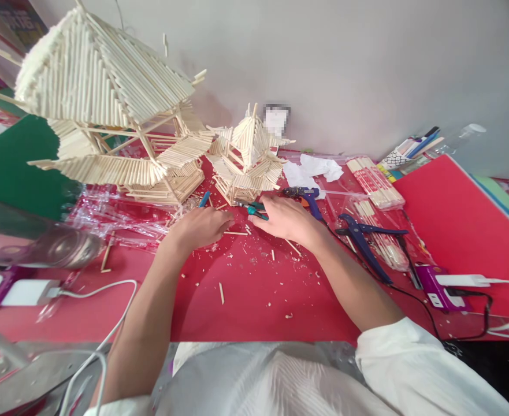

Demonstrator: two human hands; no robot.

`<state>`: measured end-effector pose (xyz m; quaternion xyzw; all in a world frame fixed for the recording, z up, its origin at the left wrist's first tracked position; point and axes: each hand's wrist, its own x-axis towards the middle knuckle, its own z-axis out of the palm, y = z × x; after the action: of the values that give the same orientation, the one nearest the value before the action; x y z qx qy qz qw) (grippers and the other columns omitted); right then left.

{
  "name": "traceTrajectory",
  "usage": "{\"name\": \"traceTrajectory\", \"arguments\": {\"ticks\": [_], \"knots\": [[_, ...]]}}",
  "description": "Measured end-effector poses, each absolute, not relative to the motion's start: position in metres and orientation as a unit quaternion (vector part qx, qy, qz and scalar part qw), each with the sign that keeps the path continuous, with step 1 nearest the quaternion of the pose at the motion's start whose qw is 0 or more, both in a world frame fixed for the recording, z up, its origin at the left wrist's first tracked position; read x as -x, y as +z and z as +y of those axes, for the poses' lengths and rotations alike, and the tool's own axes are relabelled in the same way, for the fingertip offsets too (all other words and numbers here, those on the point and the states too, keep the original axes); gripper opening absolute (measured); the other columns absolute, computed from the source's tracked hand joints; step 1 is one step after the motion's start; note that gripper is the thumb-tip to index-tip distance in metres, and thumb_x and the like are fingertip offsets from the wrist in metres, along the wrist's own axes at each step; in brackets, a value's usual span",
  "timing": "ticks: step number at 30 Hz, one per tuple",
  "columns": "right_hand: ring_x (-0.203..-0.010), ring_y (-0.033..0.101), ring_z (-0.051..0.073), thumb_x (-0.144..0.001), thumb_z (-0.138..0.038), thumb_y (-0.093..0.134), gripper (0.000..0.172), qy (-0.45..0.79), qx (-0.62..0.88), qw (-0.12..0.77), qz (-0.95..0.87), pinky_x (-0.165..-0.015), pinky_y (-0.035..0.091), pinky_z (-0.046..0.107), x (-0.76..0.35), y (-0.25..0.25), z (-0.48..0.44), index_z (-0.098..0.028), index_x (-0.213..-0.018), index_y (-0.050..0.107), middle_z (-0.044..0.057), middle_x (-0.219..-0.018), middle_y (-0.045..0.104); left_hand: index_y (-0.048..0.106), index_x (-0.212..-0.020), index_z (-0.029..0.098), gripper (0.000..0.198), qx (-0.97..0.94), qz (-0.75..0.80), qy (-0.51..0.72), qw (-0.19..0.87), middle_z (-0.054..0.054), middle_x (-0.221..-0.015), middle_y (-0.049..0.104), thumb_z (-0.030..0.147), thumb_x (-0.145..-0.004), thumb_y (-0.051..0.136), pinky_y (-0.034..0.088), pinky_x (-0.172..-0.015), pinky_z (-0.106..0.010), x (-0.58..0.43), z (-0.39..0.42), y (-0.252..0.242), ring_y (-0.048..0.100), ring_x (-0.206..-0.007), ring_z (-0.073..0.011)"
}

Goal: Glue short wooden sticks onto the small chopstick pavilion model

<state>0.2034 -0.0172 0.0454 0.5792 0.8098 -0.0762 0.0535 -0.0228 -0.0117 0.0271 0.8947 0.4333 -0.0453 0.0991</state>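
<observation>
Handling the pliers point(256, 212) beside the small stick model point(246, 159) is, as I judge it, the step in hand. I would keep their nose low and level, since the model's lower eaves stand just beside it and a raised tip could snag a stick. I would turn the wrist slowly, and keep the knuckles away from the glue gun point(307, 196), near the right hand point(286, 218) at one o'clock.

My right fingers are closed about the teal handles, the thumb on the near side. From that palm the pliers lie at ten o'clock, nose towards the model, which stands at eleven.

My left hand point(204, 225) is half curled above the table point(254, 315), its fingers narrow; I cannot tell whether the hidden tips pinch anything. A blue tool point(204, 199) sits at twelve o'clock, just beyond its knuckles, and a loose stick point(236, 233) lies near its fingertips at three. I would use that hand to steady small pieces, well apart from the cutting end.
</observation>
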Motion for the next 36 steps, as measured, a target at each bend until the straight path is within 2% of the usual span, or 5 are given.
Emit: {"name": "traceTrajectory", "arguments": {"ticks": [11,17,36], "knots": [[-0.103,0.07,0.037,-0.102,-0.052,0.047,0.052,-0.074,-0.576,0.058,0.812,-0.082,0.052,0.042,-0.2021,0.0414,-0.0153,-0.012,-0.134,0.057,0.019,-0.113,0.073,0.069,-0.108,0.025,0.033,-0.9,0.424,-0.049,0.09,-0.008,-0.09,0.077,0.026,-0.102,0.036,0.05,-0.073,-0.033,0.0228,-0.012,0.0263,0.073,-0.082,-0.0256],[-0.1,0.071,0.036,-0.103,-0.053,0.045,0.05,-0.08,-0.579,0.058,0.809,-0.082,0.051,0.043,-0.203,0.0403,-0.0163,-0.012,-0.125,0.064,0.02,-0.11,0.074,0.068,-0.105,0.024,0.031,-0.901,0.422,-0.046,0.087,-0.007,-0.089,0.077,0.025,-0.101,0.038,0.048,-0.068,-0.03,0.0228,-0.0115,0.0258,0.072,-0.08,-0.0244],[-0.097,0.071,0.034,-0.103,-0.052,0.047,0.046,-0.075,-0.578,0.071,0.809,-0.077,0.049,0.04,-0.2049,0.0434,-0.0174,-0.014,-0.123,0.065,0.018,-0.109,0.074,0.069,-0.105,0.024,0.03,-0.901,0.423,-0.049,0.088,-0.007,-0.09,0.076,0.024,-0.101,0.039,0.049,-0.071,-0.029,0.0235,-0.0113,0.0247,0.073,-0.083,-0.0239]]}}
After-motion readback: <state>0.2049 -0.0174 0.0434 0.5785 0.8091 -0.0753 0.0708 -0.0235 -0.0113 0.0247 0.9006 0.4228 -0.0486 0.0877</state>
